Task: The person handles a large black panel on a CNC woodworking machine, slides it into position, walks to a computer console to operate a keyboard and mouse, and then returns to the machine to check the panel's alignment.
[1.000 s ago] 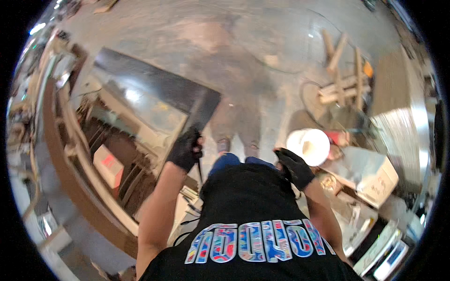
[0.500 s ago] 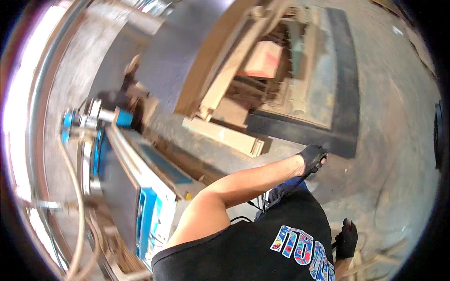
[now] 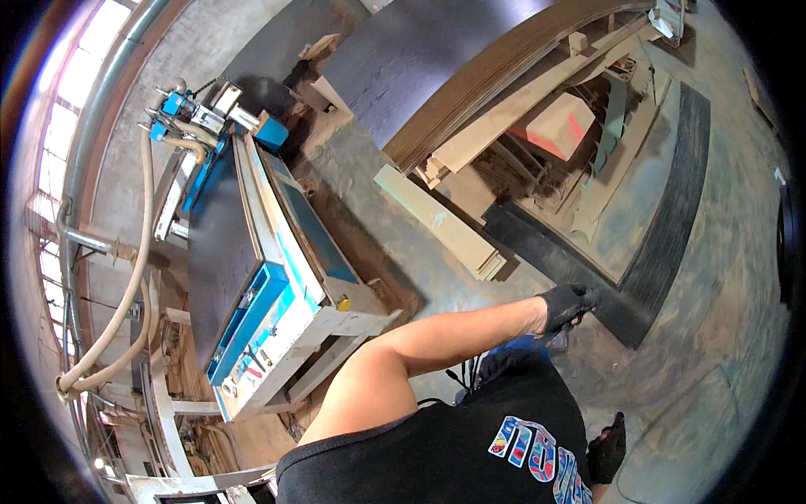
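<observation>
My left hand [image 3: 567, 308], in a black glove with bare fingertips, is held out in front of me with its fingers curled closed. Whatever may be inside is hidden. Below and beyond it on the floor, long black strips [image 3: 676, 210] meet shorter black ones [image 3: 546, 245] at a corner. Low at my right side hangs my right hand [image 3: 606, 452], gloved alike. One digit points up apart from the others, and nothing shows in its grasp.
A blue-and-white machine table [image 3: 290, 290] with a dark panel [image 3: 220, 244] stands at left, a hose [image 3: 144, 277] beside it. Ahead rises a stack of dark sheets [image 3: 437, 59]. Pale boards [image 3: 441, 225] and a pinkish-white block [image 3: 558, 126] lie near it.
My view has turned, so the machine, sheet stack and black strips sit farther right in the picture. The left hand stays closed in front of me; the right has lowered slightly.
</observation>
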A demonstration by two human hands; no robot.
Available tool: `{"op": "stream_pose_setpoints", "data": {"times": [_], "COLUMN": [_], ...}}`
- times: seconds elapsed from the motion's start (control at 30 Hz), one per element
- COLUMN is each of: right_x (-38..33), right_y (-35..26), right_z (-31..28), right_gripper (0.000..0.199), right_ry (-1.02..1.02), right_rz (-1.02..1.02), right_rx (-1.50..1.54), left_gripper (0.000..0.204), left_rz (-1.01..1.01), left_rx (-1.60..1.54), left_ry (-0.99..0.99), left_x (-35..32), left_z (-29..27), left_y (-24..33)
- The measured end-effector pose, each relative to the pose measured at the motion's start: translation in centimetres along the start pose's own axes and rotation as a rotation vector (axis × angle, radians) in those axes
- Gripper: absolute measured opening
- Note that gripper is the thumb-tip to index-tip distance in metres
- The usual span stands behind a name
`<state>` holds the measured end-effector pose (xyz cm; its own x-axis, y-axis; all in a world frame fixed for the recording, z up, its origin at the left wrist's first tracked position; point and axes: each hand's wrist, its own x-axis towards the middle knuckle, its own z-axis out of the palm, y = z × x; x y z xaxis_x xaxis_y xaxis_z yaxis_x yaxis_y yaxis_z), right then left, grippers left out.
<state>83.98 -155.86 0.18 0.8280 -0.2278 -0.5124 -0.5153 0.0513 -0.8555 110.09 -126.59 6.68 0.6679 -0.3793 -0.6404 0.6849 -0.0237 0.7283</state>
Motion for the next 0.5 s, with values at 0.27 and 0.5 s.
{"op": "stream_pose_setpoints", "data": {"times": [0.27, 0.5], "right_x": [-2.8, -5.4], "right_y": [3.4, 8.9], "right_z": [-1.2, -2.8], "right_gripper": [0.048, 0.042], "right_ry": [0.308, 0.837], "right_rz": [0.083, 0.116], "right_rx": [0.565, 0.169], "left_gripper": [0.028, 0.029], "left_rz": [-0.14, -0.328], "left_rx": [-0.014, 0.025], "left_ry": [-0.069, -0.3], "left_x": [1.8, 2.7], "left_z": [3.5, 1.1], "left_y": [-0.1, 0.4]}}
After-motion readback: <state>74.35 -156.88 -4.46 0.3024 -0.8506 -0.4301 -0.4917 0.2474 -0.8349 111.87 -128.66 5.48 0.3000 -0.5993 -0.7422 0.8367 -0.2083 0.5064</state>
